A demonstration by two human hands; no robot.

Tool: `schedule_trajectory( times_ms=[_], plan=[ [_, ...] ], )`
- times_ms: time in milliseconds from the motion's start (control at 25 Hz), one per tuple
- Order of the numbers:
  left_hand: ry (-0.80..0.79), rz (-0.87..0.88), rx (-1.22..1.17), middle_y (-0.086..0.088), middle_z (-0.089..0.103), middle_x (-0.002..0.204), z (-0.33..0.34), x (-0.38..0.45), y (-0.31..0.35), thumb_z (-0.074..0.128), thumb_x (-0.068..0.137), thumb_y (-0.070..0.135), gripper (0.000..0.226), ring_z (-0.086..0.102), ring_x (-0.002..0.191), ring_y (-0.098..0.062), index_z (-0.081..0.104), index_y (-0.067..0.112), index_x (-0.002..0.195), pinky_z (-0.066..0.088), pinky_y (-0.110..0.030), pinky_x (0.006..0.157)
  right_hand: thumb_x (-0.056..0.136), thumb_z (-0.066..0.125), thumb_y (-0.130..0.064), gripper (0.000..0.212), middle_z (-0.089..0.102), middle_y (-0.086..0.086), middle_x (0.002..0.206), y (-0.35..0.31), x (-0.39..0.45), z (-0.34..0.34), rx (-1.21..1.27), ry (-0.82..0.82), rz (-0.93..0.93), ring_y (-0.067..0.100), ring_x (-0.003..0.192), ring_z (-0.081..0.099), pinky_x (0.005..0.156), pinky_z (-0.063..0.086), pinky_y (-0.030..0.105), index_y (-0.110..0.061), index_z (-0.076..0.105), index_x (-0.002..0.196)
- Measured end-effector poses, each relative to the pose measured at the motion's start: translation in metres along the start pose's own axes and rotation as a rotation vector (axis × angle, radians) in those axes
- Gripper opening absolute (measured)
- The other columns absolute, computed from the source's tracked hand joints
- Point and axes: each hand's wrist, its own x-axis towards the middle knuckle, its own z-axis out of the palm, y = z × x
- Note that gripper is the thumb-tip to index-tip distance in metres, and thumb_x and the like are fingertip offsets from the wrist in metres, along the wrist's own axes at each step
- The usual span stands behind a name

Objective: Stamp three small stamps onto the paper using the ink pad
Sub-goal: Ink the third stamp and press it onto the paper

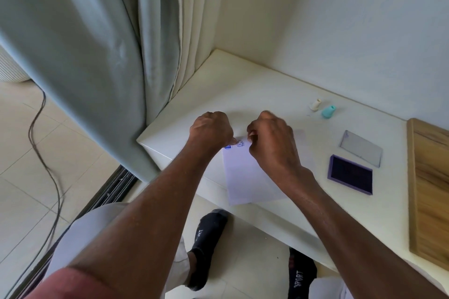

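A white sheet of paper (245, 177) lies at the table's front edge and hangs slightly over it. A round smiley print (240, 143) shows near its top edge. My left hand (211, 130) is closed in a fist at the sheet's top left corner, and a small blue stamp (228, 147) peeks out under its fingers, touching the paper. My right hand (269, 143) has its fingers curled at the top edge, just right of the print; whatever it holds is hidden. The open purple ink pad (349, 173) lies to the right of the paper. A cream stamp (315, 104) and a teal stamp (328, 111) stand farther back.
The ink pad's clear lid (360, 148) lies behind the pad. A wooden board (430, 189) runs along the right side of the white table (243, 94). Grey curtains (97, 43) hang at the left, with a cable (46, 153) on the tiled floor.
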Motion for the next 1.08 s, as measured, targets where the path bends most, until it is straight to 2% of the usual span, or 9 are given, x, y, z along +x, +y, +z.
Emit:
schedule_trajectory(
  times_ms=[120, 320, 400, 560, 680, 800, 920, 1000, 1080],
  plan=[
    [-0.009, 0.003, -0.014, -0.014, 0.061, 0.122, -0.001, -0.002, 0.001, 0.078, 0.084, 0.039, 0.041, 0.058, 0.113, -0.033, 0.057, 0.01, 0.105, 0.039, -0.034, 0.076, 0.075, 0.058, 0.01, 0.022, 0.062, 0.007, 0.095, -0.009, -0.014, 0.013, -0.013, -0.029, 0.004, 0.032, 0.081, 0.057, 0.065, 0.042, 0.038, -0.006, 0.069, 0.086],
    [0.001, 0.0, -0.011, -0.015, 0.059, 0.127, 0.0, -0.007, 0.004, 0.078, 0.085, 0.041, 0.055, 0.057, 0.119, -0.034, 0.057, 0.006, 0.122, 0.039, -0.034, 0.078, 0.079, 0.062, 0.009, 0.021, 0.065, 0.005, 0.094, -0.006, -0.015, 0.019, 0.057, 0.03, 0.039, 0.028, 0.081, 0.058, 0.064, 0.043, 0.034, -0.007, 0.071, 0.088],
    [0.003, 0.001, -0.006, -0.016, 0.059, 0.127, 0.0, -0.007, 0.004, 0.078, 0.085, 0.04, 0.056, 0.057, 0.119, -0.034, 0.057, 0.005, 0.123, 0.039, -0.033, 0.078, 0.078, 0.062, 0.008, 0.023, 0.066, 0.004, 0.095, -0.004, -0.013, 0.021, 0.089, 0.042, 0.076, 0.027, 0.082, 0.06, 0.066, 0.044, 0.034, -0.009, 0.072, 0.089],
    [0.011, 0.002, 0.034, -0.018, 0.062, 0.123, 0.003, -0.006, 0.007, 0.076, 0.087, 0.034, 0.042, 0.059, 0.114, -0.035, 0.059, 0.005, 0.111, 0.04, -0.033, 0.076, 0.072, 0.065, 0.017, 0.024, 0.063, 0.007, 0.09, -0.006, -0.017, 0.026, 0.051, 0.078, 0.015, 0.028, 0.076, 0.054, 0.059, 0.033, 0.031, -0.005, 0.068, 0.081],
    [0.005, -0.001, 0.054, -0.016, 0.064, 0.119, 0.001, -0.006, 0.008, 0.075, 0.087, 0.032, 0.036, 0.061, 0.111, -0.034, 0.058, 0.006, 0.107, 0.04, -0.032, 0.075, 0.07, 0.063, 0.017, 0.027, 0.063, 0.006, 0.092, -0.003, -0.018, 0.027, 0.071, 0.065, -0.009, 0.028, 0.078, 0.055, 0.059, 0.036, 0.033, -0.006, 0.068, 0.083],
    [-0.02, 0.011, 0.116, -0.014, 0.063, 0.123, -0.003, -0.007, 0.013, 0.076, 0.087, 0.034, 0.038, 0.06, 0.114, -0.034, 0.06, 0.009, 0.11, 0.04, -0.033, 0.076, 0.078, 0.061, 0.006, 0.028, 0.073, -0.001, 0.092, 0.006, -0.009, 0.017, 0.279, 0.075, 0.168, 0.024, 0.086, 0.067, 0.068, 0.043, 0.029, -0.016, 0.077, 0.089],
    [-0.071, -0.017, 0.144, -0.013, 0.06, 0.125, -0.011, -0.002, 0.016, 0.074, 0.086, 0.043, 0.051, 0.059, 0.116, -0.034, 0.059, 0.01, 0.122, 0.04, -0.034, 0.08, 0.08, 0.071, -0.003, 0.021, 0.076, -0.009, 0.076, 0.026, 0.002, -0.006, 0.606, 0.166, 0.456, 0.014, 0.081, 0.071, 0.075, 0.053, 0.027, -0.021, 0.081, 0.085],
    [-0.035, -0.02, 0.121, -0.014, 0.062, 0.117, -0.016, 0.003, 0.018, 0.069, 0.087, 0.045, 0.05, 0.059, 0.109, -0.035, 0.06, 0.008, 0.12, 0.04, -0.034, 0.079, 0.08, 0.077, -0.005, 0.016, 0.075, -0.007, 0.073, 0.043, 0.003, -0.022, 0.888, 0.179, 0.594, 0.01, 0.073, 0.069, 0.077, 0.055, 0.027, -0.018, 0.082, 0.088],
    [0.037, 0.014, 0.002, -0.015, 0.064, 0.115, -0.02, 0.007, 0.025, 0.059, 0.094, 0.046, 0.043, 0.058, 0.103, -0.035, 0.06, 0.007, 0.112, 0.04, -0.034, 0.077, 0.085, 0.076, 0.001, 0.019, 0.076, 0.002, 0.077, 0.061, -0.001, -0.033, 1.145, 0.128, 0.73, 0.013, 0.072, 0.068, 0.077, 0.058, 0.029, -0.006, 0.079, 0.101]
  ],
)
